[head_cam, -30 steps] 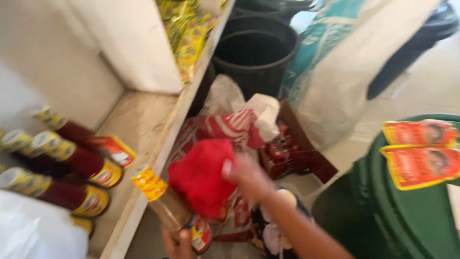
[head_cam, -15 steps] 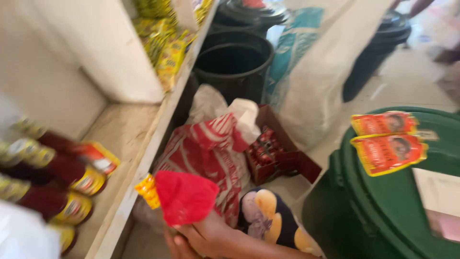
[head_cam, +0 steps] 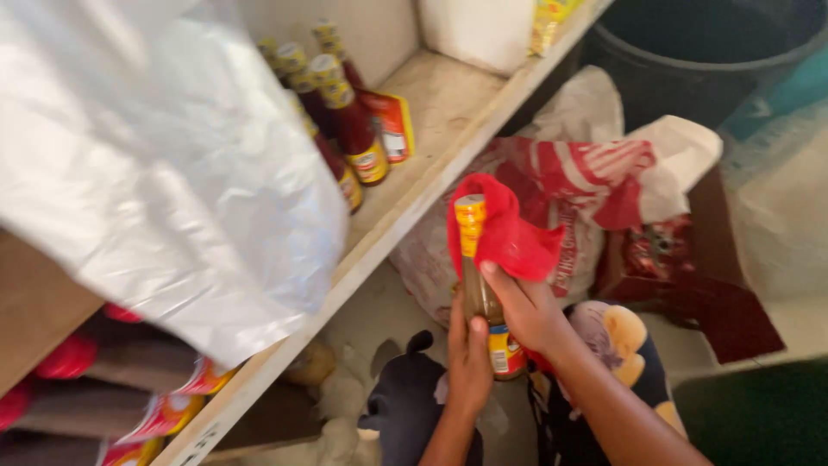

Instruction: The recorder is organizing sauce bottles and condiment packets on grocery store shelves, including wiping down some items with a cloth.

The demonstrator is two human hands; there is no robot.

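Front and centre is the bottle (head_cam: 479,289), a tall slim one with a yellow cap and brownish contents, held upright just off the near edge of the wooden shelf (head_cam: 405,216), out over the cluttered floor. The left hand (head_cam: 470,362) grips its lower body, fingers wrapped round with the thumb pressed on the glass above a yellow and red label. The right hand (head_cam: 528,306) has its fingers closed on a red cloth (head_cam: 509,233), which drapes over the neck and shoulder of the bottle and touches the cap's right side. To wipe well here, I'd judge, the lower hand should hold firm while the cloth runs down the glass, turning the bottle so no side is missed. To the far left on the shelf stand matching red sauce bottles (head_cam: 345,121) with yellow caps, well apart from the hands, an orange packet (head_cam: 392,121) beside them. A white plastic bag (head_cam: 164,164) fills the near left. Behind the cloth lies a red-and-white sack (head_cam: 595,181), with a dark bin (head_cam: 690,69) far right.
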